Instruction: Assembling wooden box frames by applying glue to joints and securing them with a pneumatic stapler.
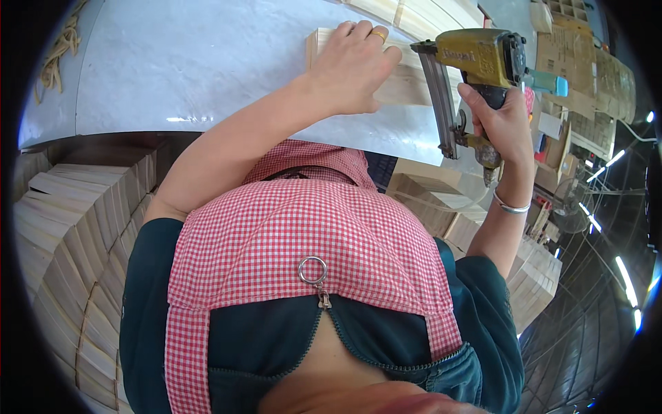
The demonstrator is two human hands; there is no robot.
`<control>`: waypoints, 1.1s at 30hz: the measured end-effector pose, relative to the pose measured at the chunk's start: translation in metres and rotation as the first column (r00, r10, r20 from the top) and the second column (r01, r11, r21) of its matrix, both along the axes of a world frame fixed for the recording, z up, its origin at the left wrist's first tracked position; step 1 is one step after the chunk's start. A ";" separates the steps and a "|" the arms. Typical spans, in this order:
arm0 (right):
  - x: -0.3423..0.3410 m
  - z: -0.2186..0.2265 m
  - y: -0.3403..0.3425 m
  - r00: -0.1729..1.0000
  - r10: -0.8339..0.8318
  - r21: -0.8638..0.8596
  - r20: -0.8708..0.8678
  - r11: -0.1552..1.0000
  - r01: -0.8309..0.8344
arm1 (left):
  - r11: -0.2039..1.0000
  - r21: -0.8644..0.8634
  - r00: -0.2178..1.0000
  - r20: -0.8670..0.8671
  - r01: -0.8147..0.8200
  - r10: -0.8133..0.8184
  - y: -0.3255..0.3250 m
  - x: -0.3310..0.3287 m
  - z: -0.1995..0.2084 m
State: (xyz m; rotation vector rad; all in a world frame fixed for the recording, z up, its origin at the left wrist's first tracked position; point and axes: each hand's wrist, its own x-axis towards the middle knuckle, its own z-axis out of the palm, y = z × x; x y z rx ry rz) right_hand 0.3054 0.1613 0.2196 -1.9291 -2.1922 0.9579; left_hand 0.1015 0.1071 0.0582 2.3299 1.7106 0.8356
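My left hand lies over a pale wooden piece on the light blue-grey tabletop, its fingers curled across the top and far edge and the thumb pointing toward me. Much of that wood is covered by the hand. Gripped by the handle in my right hand is a yellow and black pneumatic nail gun, held upright with its long magazine on the left side. The gun's nose is beside the right part of the wooden piece; whether it touches the wood I cannot tell.
More pale boards lie along the table's far side. Wood shavings or strips sit at the far left. Stacked wooden pieces fill the left below the table. Cardboard boxes stand at right, and an air hose trails below the gun.
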 end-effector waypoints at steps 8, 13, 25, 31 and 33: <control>0.005 -0.006 0.004 1.000 -0.002 -0.020 -0.026 1.000 0.002 | 0.999 0.031 1.000 0.014 -0.011 0.011 0.000 0.003 -0.004; 0.001 -0.006 -0.001 0.999 -0.025 -0.026 -0.038 0.999 0.024 | 0.999 0.043 1.000 0.028 -0.008 0.007 0.000 0.003 -0.005; 0.043 -0.009 -0.021 0.901 -0.375 0.332 -0.218 0.839 0.430 | 0.955 -0.295 0.972 0.231 0.025 0.045 -0.007 -0.028 0.028; 0.202 -0.108 -0.015 0.940 -0.269 0.550 0.210 0.827 0.113 | 0.718 -0.640 0.194 0.768 0.273 0.610 -0.058 -0.136 0.039; 0.215 -0.133 -0.018 0.928 -0.281 0.547 0.244 0.830 0.107 | 0.685 -0.685 0.073 0.718 0.247 0.692 -0.086 -0.171 0.019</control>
